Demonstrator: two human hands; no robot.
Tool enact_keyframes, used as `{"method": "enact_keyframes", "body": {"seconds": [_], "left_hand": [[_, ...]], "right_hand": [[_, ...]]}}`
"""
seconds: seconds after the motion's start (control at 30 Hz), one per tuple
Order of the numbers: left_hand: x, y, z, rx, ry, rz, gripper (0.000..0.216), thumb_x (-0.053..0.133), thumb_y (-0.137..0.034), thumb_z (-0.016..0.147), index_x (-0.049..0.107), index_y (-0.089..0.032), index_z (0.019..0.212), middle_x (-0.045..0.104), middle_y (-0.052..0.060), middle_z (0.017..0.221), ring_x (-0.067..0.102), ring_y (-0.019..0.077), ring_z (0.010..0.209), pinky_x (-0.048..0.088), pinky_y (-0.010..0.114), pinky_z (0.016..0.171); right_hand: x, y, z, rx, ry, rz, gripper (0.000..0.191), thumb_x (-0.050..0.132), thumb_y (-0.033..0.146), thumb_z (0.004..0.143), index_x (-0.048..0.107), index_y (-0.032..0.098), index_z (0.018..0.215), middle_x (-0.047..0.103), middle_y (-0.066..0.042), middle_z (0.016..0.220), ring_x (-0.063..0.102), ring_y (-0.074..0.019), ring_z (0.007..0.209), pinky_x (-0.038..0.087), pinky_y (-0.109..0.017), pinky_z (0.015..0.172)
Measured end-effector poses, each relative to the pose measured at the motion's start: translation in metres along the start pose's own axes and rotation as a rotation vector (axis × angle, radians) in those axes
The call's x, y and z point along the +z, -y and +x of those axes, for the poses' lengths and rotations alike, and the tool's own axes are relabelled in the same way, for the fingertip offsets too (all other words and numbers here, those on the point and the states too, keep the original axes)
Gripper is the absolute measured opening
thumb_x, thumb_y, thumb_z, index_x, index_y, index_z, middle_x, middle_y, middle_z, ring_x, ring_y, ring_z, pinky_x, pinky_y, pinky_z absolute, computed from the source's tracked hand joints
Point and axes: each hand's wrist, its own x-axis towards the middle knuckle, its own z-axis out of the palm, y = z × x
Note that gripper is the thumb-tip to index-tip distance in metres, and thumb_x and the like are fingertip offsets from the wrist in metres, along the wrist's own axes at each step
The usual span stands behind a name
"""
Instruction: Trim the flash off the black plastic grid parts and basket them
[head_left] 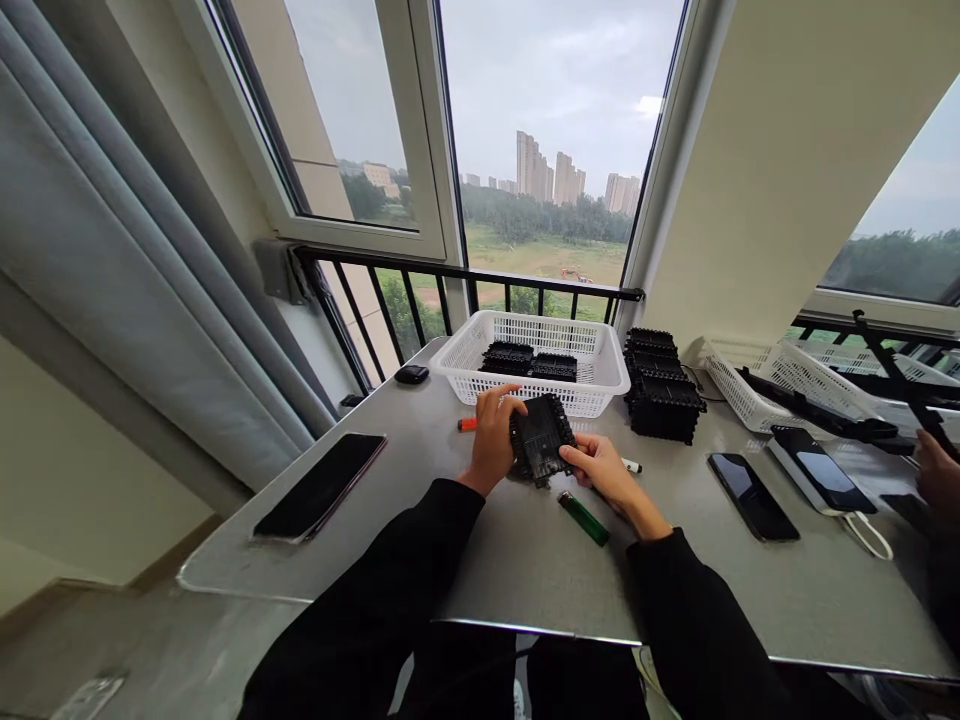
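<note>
Between my hands, above the table, is a flat black plastic part [541, 440] with toothed edges, tilted toward me. My left hand [493, 435] grips its left side, fingers over the upper edge. At its lower right corner, my right hand [602, 468] pinches it with the thumb on the face. A green box-cutter-like tool [583, 518] lies just below on the table. Close to my left hand is the end of an orange-red object [467, 425]. Partly hidden behind my right hand is a white pen-like object [632, 466].
A white plastic basket [457, 385] ahead holds similar black parts [529, 362]. More are stacked [664, 390] to its right. A tablet [322, 487] lies left, phones [752, 497] right. Another person's hand [937, 465] holds a long black piece by a second basket [739, 385].
</note>
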Motion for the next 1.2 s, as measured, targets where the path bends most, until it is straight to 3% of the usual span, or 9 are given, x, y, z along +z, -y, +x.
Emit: {"method": "enact_keyframes", "body": {"seconds": [0.07, 0.13, 0.3, 0.43, 0.53, 0.7, 0.87, 1.03, 1.2], "left_hand": [[0.004, 0.0, 0.001, -0.168, -0.036, -0.239, 0.026, 0.065, -0.031, 0.083, 0.059, -0.023, 0.107, 0.065, 0.009, 0.116, 0.058, 0.0246, 0.105, 0.045, 0.038, 0.09], [0.009, 0.0, 0.001, -0.325, 0.047, -0.439, 0.042, 0.068, -0.043, 0.081, 0.057, -0.021, 0.115, 0.068, 0.008, 0.1, 0.064, 0.0213, 0.085, 0.049, 0.033, 0.076], [0.018, -0.004, -0.005, -0.447, 0.465, -0.473, 0.041, 0.068, -0.055, 0.077, 0.063, -0.017, 0.094, 0.066, 0.002, 0.068, 0.061, 0.0182, 0.049, 0.043, 0.028, 0.047], [0.019, -0.002, -0.006, -0.41, 0.386, -0.431, 0.041, 0.064, -0.056, 0.08, 0.061, -0.018, 0.094, 0.069, 0.003, 0.069, 0.065, 0.0199, 0.051, 0.043, 0.027, 0.043], [0.018, 0.004, -0.005, -0.391, 0.347, -0.436, 0.043, 0.063, -0.057, 0.08, 0.06, -0.017, 0.098, 0.069, 0.002, 0.07, 0.067, 0.0181, 0.053, 0.042, 0.023, 0.041], [0.018, 0.008, -0.005, -0.379, 0.355, -0.441, 0.044, 0.062, -0.057, 0.082, 0.059, -0.017, 0.099, 0.071, 0.005, 0.074, 0.07, 0.0199, 0.056, 0.043, 0.023, 0.041], [0.018, 0.009, -0.004, -0.389, 0.345, -0.404, 0.048, 0.061, -0.057, 0.083, 0.058, -0.016, 0.107, 0.071, 0.005, 0.077, 0.071, 0.0201, 0.058, 0.047, 0.023, 0.042], [0.019, 0.014, -0.003, -0.402, 0.304, -0.364, 0.045, 0.059, -0.055, 0.084, 0.056, -0.015, 0.103, 0.069, 0.003, 0.076, 0.071, 0.019, 0.057, 0.045, 0.021, 0.039], [0.019, 0.012, -0.004, -0.373, 0.336, -0.336, 0.044, 0.055, -0.054, 0.086, 0.055, -0.015, 0.106, 0.068, 0.002, 0.074, 0.069, 0.0172, 0.055, 0.046, 0.021, 0.04]], "right_hand": [[0.0, -0.002, 0.001, -0.055, -0.083, 0.001, 0.037, 0.072, 0.053, 0.072, 0.059, 0.019, 0.074, 0.041, 0.008, 0.05, 0.034, -0.0061, 0.042, 0.026, -0.019, 0.038], [-0.002, -0.003, 0.003, -0.124, -0.169, 0.005, 0.038, 0.073, 0.054, 0.071, 0.058, 0.019, 0.077, 0.048, 0.006, 0.055, 0.043, -0.0083, 0.045, 0.035, -0.02, 0.04], [-0.011, -0.007, 0.007, -0.177, -0.241, -0.141, 0.041, 0.069, 0.056, 0.076, 0.064, 0.018, 0.089, 0.059, 0.001, 0.061, 0.053, -0.0137, 0.053, 0.043, -0.025, 0.046], [-0.029, -0.018, 0.005, -0.239, -0.446, -0.579, 0.036, 0.056, 0.051, 0.088, 0.069, 0.019, 0.078, 0.065, -0.005, 0.067, 0.06, -0.019, 0.065, 0.042, -0.028, 0.057], [-0.042, -0.027, 0.001, -0.27, -0.598, -0.979, 0.018, 0.062, 0.034, 0.086, 0.071, 0.022, 0.076, 0.07, -0.009, 0.078, 0.062, -0.0226, 0.079, 0.042, -0.03, 0.066], [-0.043, -0.032, -0.007, -0.142, -0.547, -1.368, 0.003, 0.072, 0.019, 0.077, 0.071, 0.022, 0.077, 0.071, -0.011, 0.084, 0.061, -0.0251, 0.084, 0.039, -0.033, 0.069], [-0.036, -0.023, -0.005, -0.079, -0.521, -1.364, 0.01, 0.059, 0.016, 0.087, 0.069, 0.018, 0.088, 0.071, -0.013, 0.089, 0.063, -0.0249, 0.085, 0.04, -0.034, 0.072], [-0.026, -0.006, -0.004, -0.301, -0.682, -0.966, 0.024, 0.048, 0.027, 0.094, 0.059, 0.015, 0.111, 0.069, -0.012, 0.095, 0.064, -0.0239, 0.085, 0.045, -0.033, 0.074], [-0.012, 0.01, -0.011, -0.495, -0.709, -0.676, 0.031, 0.044, 0.034, 0.097, 0.057, 0.017, 0.119, 0.07, -0.008, 0.091, 0.064, -0.0192, 0.072, 0.049, -0.031, 0.068]]}}
